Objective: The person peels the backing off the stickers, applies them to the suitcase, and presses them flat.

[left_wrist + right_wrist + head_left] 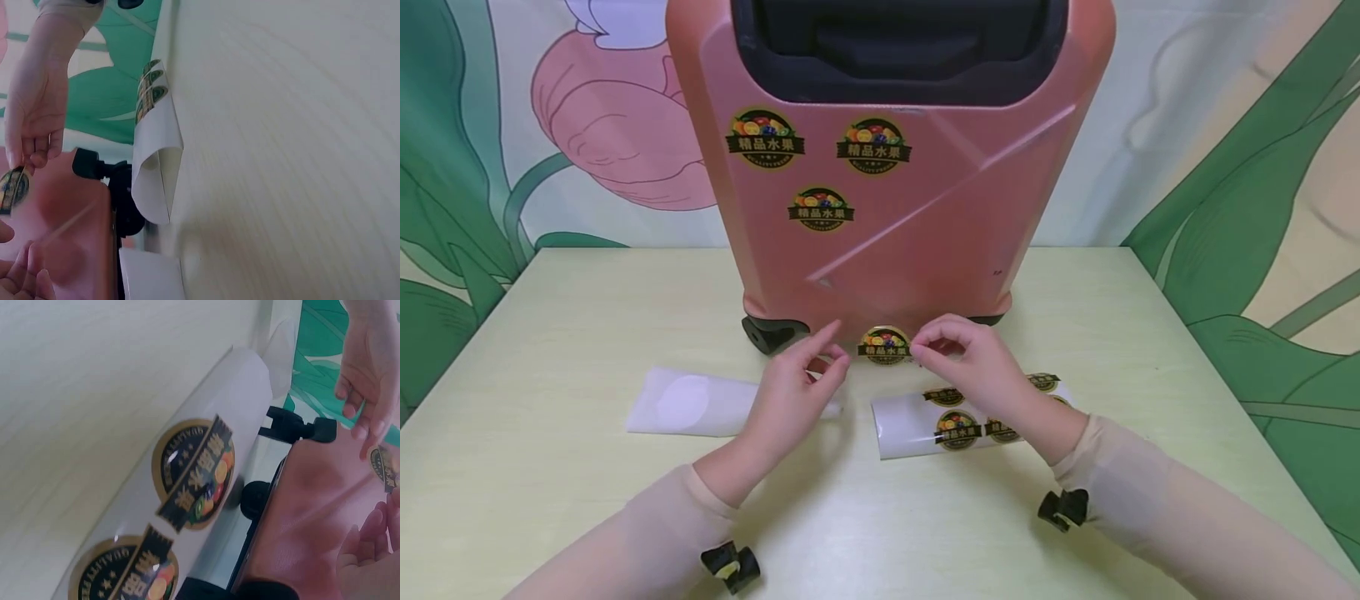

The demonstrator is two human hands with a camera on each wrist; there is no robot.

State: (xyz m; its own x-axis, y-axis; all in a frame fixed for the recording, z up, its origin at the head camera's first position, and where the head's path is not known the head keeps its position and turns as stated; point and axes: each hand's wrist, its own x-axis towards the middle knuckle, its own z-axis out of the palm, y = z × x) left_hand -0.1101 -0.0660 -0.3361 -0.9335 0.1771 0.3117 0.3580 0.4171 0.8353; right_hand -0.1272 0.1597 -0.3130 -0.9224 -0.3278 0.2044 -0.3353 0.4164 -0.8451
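Our right hand (pixel 976 360) pinches one round black-and-gold sticker (pixel 883 344) by its edge, likely sparing its sticky back, our left hand (pixel 790 390) relaxed nearby.

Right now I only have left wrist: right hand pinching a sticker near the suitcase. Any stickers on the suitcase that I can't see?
Observer: Yes. Head view shows three fruit stickers on the suitcase, two in an upper row, one lower between them.

Operator: Where's the pinched one relative to those?

Observer: In the head view, the loose sticker, in the grip of the right hand, sits lower in the picture than all three.

Operator: I get just a corner of a white sheet at my bottom edge. Anything on it?

Observer: Head view shows a pale round patch toward its left end.
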